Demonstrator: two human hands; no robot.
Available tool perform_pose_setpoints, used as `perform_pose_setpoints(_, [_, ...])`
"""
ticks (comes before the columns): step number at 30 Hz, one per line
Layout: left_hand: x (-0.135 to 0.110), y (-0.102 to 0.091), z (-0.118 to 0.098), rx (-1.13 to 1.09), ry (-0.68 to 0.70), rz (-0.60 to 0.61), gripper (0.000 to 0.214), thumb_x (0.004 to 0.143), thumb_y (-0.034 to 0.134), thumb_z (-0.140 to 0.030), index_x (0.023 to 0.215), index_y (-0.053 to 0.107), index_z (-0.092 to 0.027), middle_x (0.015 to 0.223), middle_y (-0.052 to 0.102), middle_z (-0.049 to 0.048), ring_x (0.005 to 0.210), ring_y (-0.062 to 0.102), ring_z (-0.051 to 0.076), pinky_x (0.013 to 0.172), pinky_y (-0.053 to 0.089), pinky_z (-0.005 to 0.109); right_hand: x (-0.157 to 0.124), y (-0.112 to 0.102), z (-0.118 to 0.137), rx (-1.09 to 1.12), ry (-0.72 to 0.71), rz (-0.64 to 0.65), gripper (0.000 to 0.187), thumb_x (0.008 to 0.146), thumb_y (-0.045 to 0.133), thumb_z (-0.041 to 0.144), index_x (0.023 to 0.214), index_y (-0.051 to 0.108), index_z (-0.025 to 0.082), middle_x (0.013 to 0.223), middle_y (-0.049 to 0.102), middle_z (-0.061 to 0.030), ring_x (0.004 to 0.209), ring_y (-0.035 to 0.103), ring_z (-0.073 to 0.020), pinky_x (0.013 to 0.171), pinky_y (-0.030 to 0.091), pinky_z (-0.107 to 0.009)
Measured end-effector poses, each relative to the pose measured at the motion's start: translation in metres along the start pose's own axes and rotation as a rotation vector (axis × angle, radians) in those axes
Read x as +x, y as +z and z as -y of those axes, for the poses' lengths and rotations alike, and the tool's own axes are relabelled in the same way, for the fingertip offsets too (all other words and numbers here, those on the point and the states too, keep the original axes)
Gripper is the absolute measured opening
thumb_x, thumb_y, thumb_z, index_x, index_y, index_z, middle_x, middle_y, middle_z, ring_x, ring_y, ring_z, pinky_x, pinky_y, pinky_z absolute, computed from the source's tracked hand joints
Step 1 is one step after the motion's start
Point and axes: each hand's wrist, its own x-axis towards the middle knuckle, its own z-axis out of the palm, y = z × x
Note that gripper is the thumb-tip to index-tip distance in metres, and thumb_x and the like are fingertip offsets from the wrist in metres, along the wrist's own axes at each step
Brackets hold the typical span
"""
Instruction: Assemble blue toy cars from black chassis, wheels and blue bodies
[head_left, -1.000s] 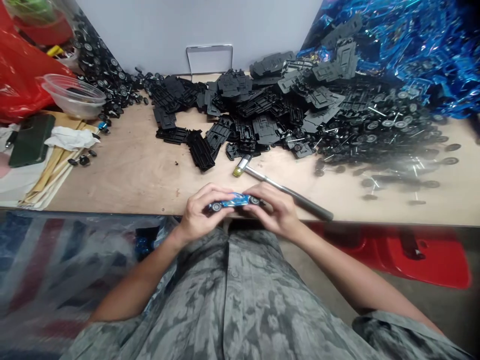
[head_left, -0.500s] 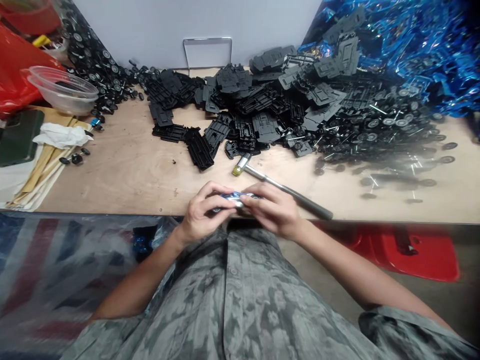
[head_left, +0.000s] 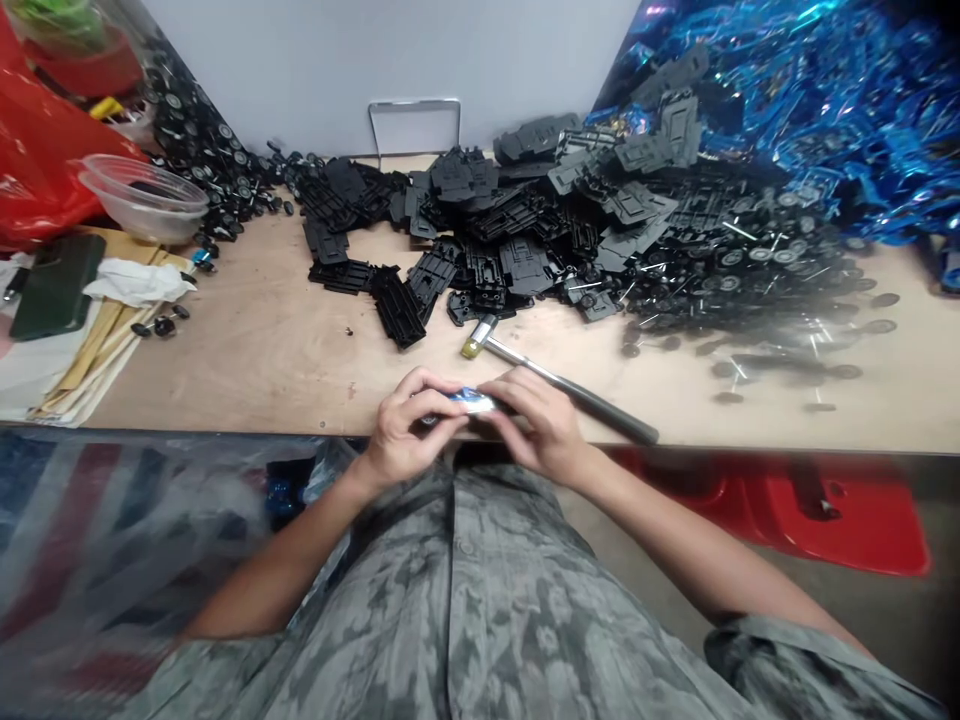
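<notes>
We hold a blue toy car (head_left: pixel 474 401) between both hands at the near edge of the bench (head_left: pixel 225 350). Our left hand (head_left: pixel 396 428) has its grip closed on one end, thumb below and fingers above; our right hand (head_left: pixel 547 425) has its grip pinched the same way on the other end. Our fingers hide much of the car. Just beyond our hands lies a hammer (head_left: pixel 574 388), its yellow-tipped head away from us and its dark handle slanting to the right. Farther back we see heaped black chassis plates (head_left: pixel 463 178), with wheels on axles (head_left: pixel 731 258) to their right and shiny blue shells (head_left: pixel 810 120) behind those. A clear bowl (head_left: pixel 146 210) stands at the left.
</notes>
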Motion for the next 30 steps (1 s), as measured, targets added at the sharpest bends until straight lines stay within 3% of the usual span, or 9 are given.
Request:
perform_pose_setpoints(6, [0.002,0.001,-0.001,0.012,0.006,0.003,0.011,0.085,0.078,-0.013,0.093,0.074,-0.019,0.103,0.069,0.0087,0.096,0.070,0.018,0.084,0.061,0.032,0.000,0.002,0.001,-0.024,0.000,0.091,0.024,0.100,0.058,0.020,0.124,0.059,0.016,0.102,0.071,-0.0131,0.089,0.067,-0.0230,0.078,0.058,-0.037])
perform_pose_setpoints(11, [0.003,0.003,0.001,0.009,-0.042,-0.041,0.007,0.087,0.077,-0.017,0.092,0.073,-0.018,0.101,0.070,0.0080,0.095,0.070,0.017,0.087,0.059,0.031,-0.001,0.011,-0.002,-0.041,0.026,-0.007,0.018,0.101,0.056,0.021,0.117,0.063,0.016,0.096,0.073,-0.0117,0.083,0.069,-0.0221,0.076,0.058,-0.035])
perform_pose_setpoints(16, [0.000,0.016,-0.002,-0.273,-0.335,-0.284,0.066,0.078,0.087,-0.028,0.134,0.053,-0.021,0.117,0.072,0.0090,0.106,0.073,0.020,0.095,0.060,0.034,0.002,0.021,0.006,0.076,0.173,-0.176,0.016,0.100,0.059,0.024,0.111,0.068,0.017,0.096,0.076,-0.0102,0.086,0.073,-0.0212,0.080,0.059,-0.034])
perform_pose_setpoints(17, [-0.001,0.022,-0.004,-0.360,-0.371,-0.319,0.069,0.080,0.086,-0.032,0.139,0.050,-0.022,0.122,0.072,0.0105,0.109,0.073,0.021,0.096,0.060,0.036,0.002,0.026,0.011,0.121,0.228,-0.237,0.016,0.100,0.059,0.024,0.111,0.069,0.018,0.099,0.077,-0.0100,0.090,0.074,-0.0215,0.082,0.060,-0.034])
perform_pose_setpoints(20, [-0.004,0.041,-0.012,-0.536,-0.409,-0.336,0.043,0.094,0.071,-0.040,0.131,0.061,-0.019,0.127,0.073,0.0127,0.119,0.071,0.025,0.106,0.056,0.043,-0.001,0.043,0.024,0.273,0.370,-0.397,0.018,0.100,0.059,0.028,0.111,0.070,0.020,0.104,0.078,-0.0096,0.097,0.075,-0.0225,0.087,0.061,-0.035])
perform_pose_setpoints(22, [-0.005,0.046,-0.018,-0.542,-0.391,-0.344,0.031,0.097,0.066,-0.038,0.122,0.068,-0.019,0.125,0.075,0.0114,0.120,0.070,0.025,0.110,0.055,0.043,-0.005,0.048,0.026,0.324,0.370,-0.409,0.017,0.100,0.060,0.029,0.109,0.071,0.020,0.104,0.079,-0.0095,0.097,0.076,-0.0226,0.085,0.062,-0.033])
perform_pose_setpoints(26, [-0.002,0.028,-0.028,-0.350,-0.289,-0.281,0.030,0.089,0.077,-0.029,0.117,0.071,-0.018,0.119,0.076,0.0109,0.113,0.074,0.026,0.105,0.058,0.041,-0.001,0.021,0.018,0.251,0.180,-0.309,0.019,0.094,0.071,0.031,0.110,0.070,0.021,0.101,0.075,-0.0088,0.096,0.072,-0.0233,0.086,0.062,-0.038])
perform_pose_setpoints(28, [0.001,0.013,-0.031,-0.251,-0.214,-0.157,0.033,0.088,0.078,-0.025,0.119,0.070,-0.017,0.122,0.075,0.0137,0.114,0.073,0.027,0.103,0.059,0.041,0.011,-0.006,0.016,0.232,0.107,-0.236,0.044,0.088,0.079,0.037,0.126,0.064,0.021,0.111,0.072,-0.0117,0.101,0.070,-0.0251,0.088,0.061,-0.041])
perform_pose_setpoints(30, [0.005,0.001,-0.031,-0.174,-0.097,-0.033,0.035,0.088,0.077,-0.023,0.122,0.069,-0.016,0.122,0.074,0.0148,0.111,0.074,0.026,0.100,0.060,0.039,0.027,-0.032,0.019,0.240,-0.002,-0.042,0.062,0.084,0.082,0.042,0.136,0.057,0.018,0.120,0.069,-0.0150,0.110,0.067,-0.0267,0.094,0.059,-0.044])
